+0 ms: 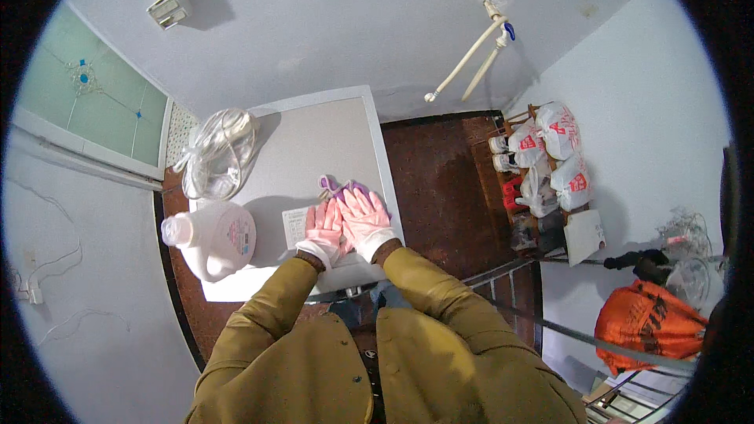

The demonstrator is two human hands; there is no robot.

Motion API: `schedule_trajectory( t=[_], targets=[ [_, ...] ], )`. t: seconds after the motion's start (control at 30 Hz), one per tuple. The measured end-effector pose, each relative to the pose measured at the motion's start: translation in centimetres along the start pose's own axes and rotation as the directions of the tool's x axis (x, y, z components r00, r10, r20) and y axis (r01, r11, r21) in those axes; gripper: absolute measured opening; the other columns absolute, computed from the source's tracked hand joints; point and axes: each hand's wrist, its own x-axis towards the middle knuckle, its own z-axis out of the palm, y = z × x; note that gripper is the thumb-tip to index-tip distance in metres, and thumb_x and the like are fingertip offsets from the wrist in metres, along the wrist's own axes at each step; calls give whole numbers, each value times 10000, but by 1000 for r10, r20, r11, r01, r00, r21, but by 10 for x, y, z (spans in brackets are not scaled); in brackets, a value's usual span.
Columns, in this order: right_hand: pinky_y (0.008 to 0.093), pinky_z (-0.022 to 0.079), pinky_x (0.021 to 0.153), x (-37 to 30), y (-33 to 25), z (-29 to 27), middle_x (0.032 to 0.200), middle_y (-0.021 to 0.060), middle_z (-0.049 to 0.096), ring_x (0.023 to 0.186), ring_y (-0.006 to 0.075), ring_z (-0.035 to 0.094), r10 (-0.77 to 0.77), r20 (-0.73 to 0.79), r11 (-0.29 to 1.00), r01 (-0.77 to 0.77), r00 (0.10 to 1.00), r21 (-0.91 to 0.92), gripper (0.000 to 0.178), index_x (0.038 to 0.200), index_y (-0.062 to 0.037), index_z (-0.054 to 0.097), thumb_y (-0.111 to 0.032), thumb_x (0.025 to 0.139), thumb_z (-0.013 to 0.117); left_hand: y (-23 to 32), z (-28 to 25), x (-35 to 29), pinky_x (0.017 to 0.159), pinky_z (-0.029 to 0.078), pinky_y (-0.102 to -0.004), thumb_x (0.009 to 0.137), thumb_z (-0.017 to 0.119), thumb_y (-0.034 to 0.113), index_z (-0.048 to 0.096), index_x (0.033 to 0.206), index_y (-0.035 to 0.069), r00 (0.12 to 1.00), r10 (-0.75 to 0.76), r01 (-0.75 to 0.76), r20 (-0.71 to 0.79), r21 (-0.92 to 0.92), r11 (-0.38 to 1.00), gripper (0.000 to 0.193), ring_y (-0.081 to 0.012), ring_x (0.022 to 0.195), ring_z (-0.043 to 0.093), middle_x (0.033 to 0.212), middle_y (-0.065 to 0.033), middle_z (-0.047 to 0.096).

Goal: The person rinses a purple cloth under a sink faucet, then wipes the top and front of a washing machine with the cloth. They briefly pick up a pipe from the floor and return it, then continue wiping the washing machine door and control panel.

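Observation:
Both of my hands wear pink gloves with white cuffs and rest side by side near the front right of a white appliance-like box (314, 137) with a grey top. My left hand (323, 228) lies with fingers stretched, beside a pale printed label or sheet (294, 225). My right hand (364, 217) lies flat with its fingers a little apart, over a purple item (380, 196) that shows at its edges; its kind is hidden. A light cord or strap (328, 185) loops out at its far side.
A large white jug (212, 237) stands left of my hands, behind it a coiled pale hose or cable (222, 149). A wall tap with hoses (479, 51) hangs beyond. At right stand a shoe rack with plastic bags (559, 132), a metal rail (561, 334) and an orange bag (648, 326).

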Motion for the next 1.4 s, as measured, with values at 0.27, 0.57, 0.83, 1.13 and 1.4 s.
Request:
schedule_trajectory(
  t=[0.27,0.57,0.83,1.13,1.4],
  targets=[
    [496,85,1286,132,85,-41,1711,53,256,1593,242,177,-102,-78,994,98,992,-52,636,1615,-142,327,-412,1042,383,-35,-51,149,1270,10,-591,886,427,682,307,1613,10,969,-208,192,132,121,974,998,-373,1602,112,1718,-203,189],
    [493,205,1249,251,141,-58,1659,57,370,1547,263,293,-173,-263,985,163,949,-59,609,1560,-156,438,-402,1007,499,-82,-64,261,1266,52,-567,983,354,550,268,1619,-12,928,-372,370,9,97,924,853,-341,1604,127,1720,-176,205],
    [499,169,1271,149,121,-52,1648,97,352,1554,294,269,-87,-233,996,91,968,5,631,1573,-134,394,-371,1001,517,-28,-44,191,1261,35,-601,943,422,590,259,1619,-12,972,-235,230,23,133,964,920,-388,1591,135,1714,-190,208],
    [496,165,1290,-20,58,13,1632,123,388,1556,313,254,35,-215,987,-67,976,-143,623,1532,-59,462,-371,993,468,51,-31,58,1263,43,-619,888,484,678,194,1622,-34,986,93,-90,141,-22,996,1064,-427,1589,95,1711,-229,158],
    [491,267,1244,-141,-12,37,1634,107,387,1520,321,335,310,-322,950,-275,895,150,647,1530,-97,459,-359,958,609,84,-19,-33,1286,19,-542,905,452,719,188,1628,-36,933,246,-256,263,4,967,1078,-372,1605,88,1724,-192,156]
  ],
)
